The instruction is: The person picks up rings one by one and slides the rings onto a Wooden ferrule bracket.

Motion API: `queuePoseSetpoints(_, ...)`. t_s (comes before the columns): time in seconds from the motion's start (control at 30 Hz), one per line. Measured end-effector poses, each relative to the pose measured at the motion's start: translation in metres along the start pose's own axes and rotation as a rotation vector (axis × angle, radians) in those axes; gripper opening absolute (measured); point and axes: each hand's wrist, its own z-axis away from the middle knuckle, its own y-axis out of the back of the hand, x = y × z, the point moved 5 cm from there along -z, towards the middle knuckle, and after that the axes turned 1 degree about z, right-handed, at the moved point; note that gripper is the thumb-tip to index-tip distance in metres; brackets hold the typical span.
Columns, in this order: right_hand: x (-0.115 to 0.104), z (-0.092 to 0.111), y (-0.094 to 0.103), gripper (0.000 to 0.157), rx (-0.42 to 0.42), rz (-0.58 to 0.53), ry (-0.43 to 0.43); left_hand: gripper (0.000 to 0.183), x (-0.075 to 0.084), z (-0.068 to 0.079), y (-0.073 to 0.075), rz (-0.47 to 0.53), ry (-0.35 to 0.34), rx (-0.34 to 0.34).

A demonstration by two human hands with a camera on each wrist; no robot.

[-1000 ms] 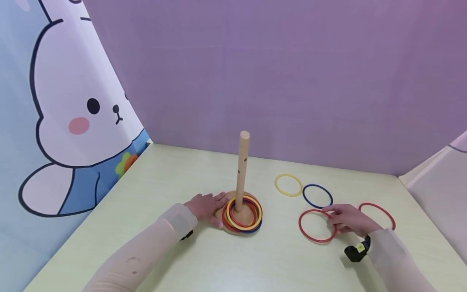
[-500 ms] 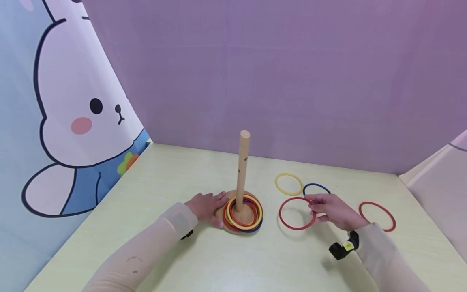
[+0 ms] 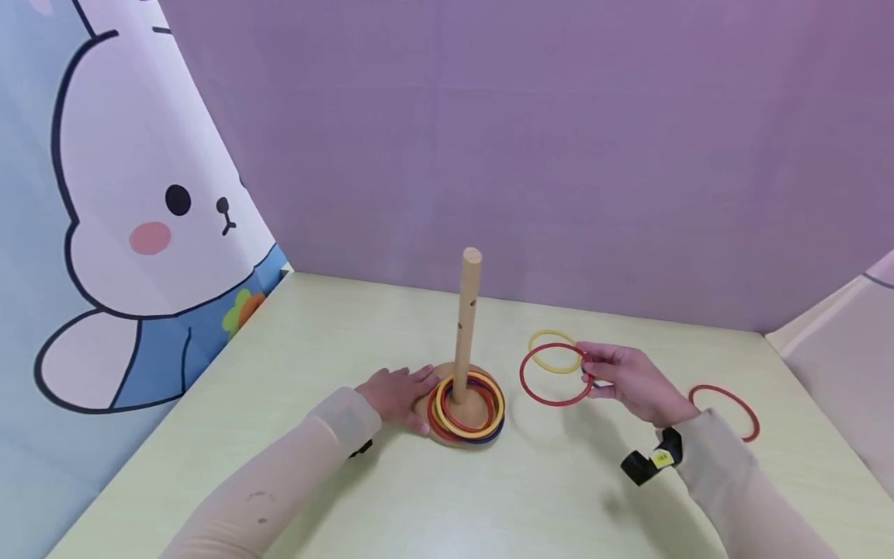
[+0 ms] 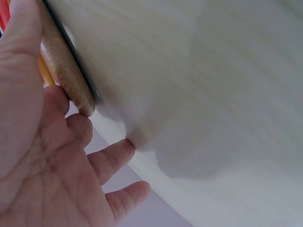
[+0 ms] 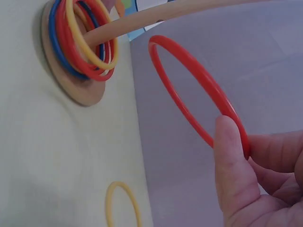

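Note:
My right hand (image 3: pixel 635 380) pinches a red ring (image 3: pixel 521 376) by its right edge, thumb on one side and fingers on the other. The ring is raised and tilted, to the right of a wooden peg (image 3: pixel 466 326). In the right wrist view the thumb (image 5: pixel 229 156) presses on the red ring (image 5: pixel 208 80). My left hand (image 3: pixel 396 397) rests at the left edge of the peg's round base (image 3: pixel 424 407), fingers spread and fairly straight. Around the foot of the peg lie several rings, with a yellow ring (image 5: pixel 78 35) on top and red and blue ones below.
A yellow ring (image 3: pixel 559 372) lies on the table behind the held ring. Another red ring (image 3: pixel 750 415) lies to the right, beyond my right wrist. The blue ring is almost wholly hidden by my right hand. A purple cloth (image 3: pixel 559 171) hangs behind the table.
My right hand has lifted the red ring off the table and carried it left and away from me, covering the blue ring. My left hand has stayed at the base.

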Motion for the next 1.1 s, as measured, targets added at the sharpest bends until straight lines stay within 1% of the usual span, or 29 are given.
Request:
queuePoseSetpoints(0.17, -0.016, 0.001, 0.000, 0.054, 0.029, -0.023, 0.027, 0.088, 0.001, 0.000, 0.000, 0.010, -0.004, 0.001)
queuePoseSetpoints(0.3, -0.033, 0.004, 0.001, 0.055, 0.046, -0.058, 0.059, 0.088, 0.000, 0.000, -0.001, 0.014, -0.014, 0.004)
queuePoseSetpoints(0.4, -0.046, 0.006, 0.002, 0.055, 0.070, -0.078, 0.066, 0.088, 0.000, -0.001, -0.002, 0.004, -0.021, 0.008)
queuePoseSetpoints(0.5, -0.059, 0.006, 0.003, 0.054, 0.082, -0.044, 0.069, 0.088, -0.001, -0.002, -0.002, -0.006, -0.024, 0.012)
queuePoseSetpoints(0.6, -0.070, -0.005, 0.013, 0.053, 0.069, -0.006, 0.085, 0.088, 0.000, -0.011, -0.001, -0.004, -0.003, 0.011)
queuePoseSetpoints(0.67, -0.079, -0.005, 0.013, 0.052, 0.078, -0.008, 0.095, 0.089, 0.000, -0.012, -0.001, -0.001, -0.002, 0.010)
queuePoseSetpoints(0.77, -0.092, -0.005, 0.013, 0.053, 0.084, -0.062, 0.126, 0.089, 0.000, -0.012, -0.001, 0.002, 0.003, 0.007)
queuePoseSetpoints(0.83, -0.101, -0.004, 0.012, 0.053, 0.083, -0.119, 0.166, 0.089, 0.000, -0.012, -0.001, 0.005, 0.007, 0.006)
queuePoseSetpoints(1.0, -0.123, -0.005, 0.006, 0.034, 0.055, -0.290, 0.284, 0.089, -0.001, -0.011, -0.001, 0.016, 0.010, 0.005)
queuePoseSetpoints(1.1, -0.133, -0.005, 0.000, 0.029, 0.045, -0.355, 0.317, 0.089, -0.002, -0.010, -0.001, 0.023, 0.007, 0.009)
